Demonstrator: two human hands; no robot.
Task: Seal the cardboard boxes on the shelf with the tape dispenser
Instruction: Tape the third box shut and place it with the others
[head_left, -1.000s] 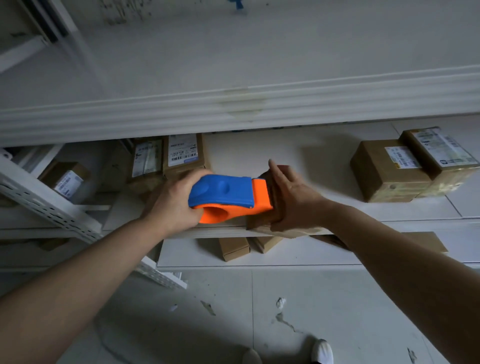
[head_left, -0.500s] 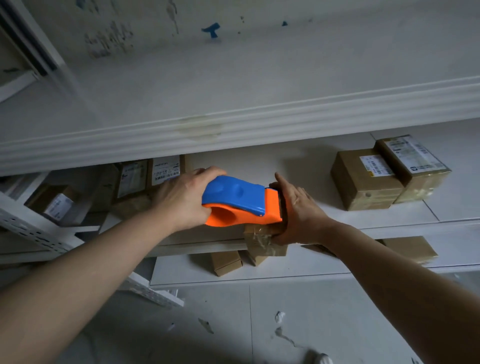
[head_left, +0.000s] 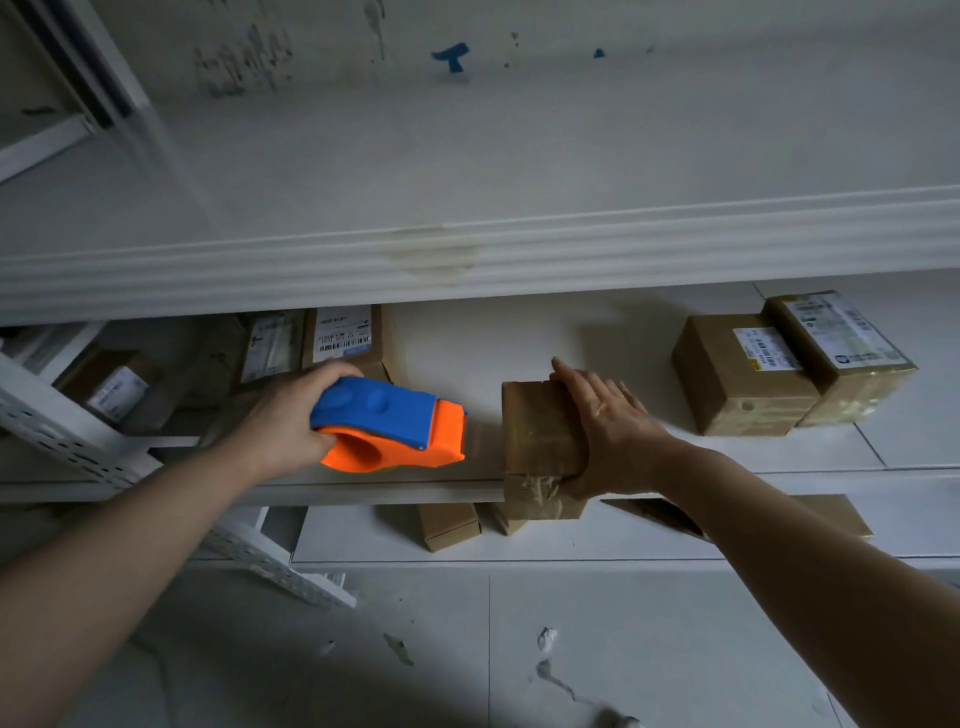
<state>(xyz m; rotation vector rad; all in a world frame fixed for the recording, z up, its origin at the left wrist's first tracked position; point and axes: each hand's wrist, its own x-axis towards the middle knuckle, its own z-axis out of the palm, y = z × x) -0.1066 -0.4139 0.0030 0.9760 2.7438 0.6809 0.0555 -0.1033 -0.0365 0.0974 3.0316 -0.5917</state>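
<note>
Shelf board (head_left: 519, 332), white, carries everything. My landmark is the small cardboard box (head_left: 535, 421) at its front edge, with the near end overhanging the lip. Well right of the box sit two labelled boxes (head_left: 743, 374), touching each other. Just left of the box is the orange-and-blue tape dispenser (head_left: 389, 423), nose toward it and not touching; a pale tape strip (head_left: 483, 441) seems to bridge the gap.

My left hand (head_left: 291, 415) is wrapped tight round the dispenser's grip. My right hand (head_left: 608, 431) lies along the box's right side, fingers straight and pressing down, thumb hidden.

Judgement: the box is light and stiff at its edges, but the glossy tape on its near face will be slick. Pin it from above, clear of the seam. The dispenser is rigid plastic, so hold the grip and keep off the cutter.
</note>
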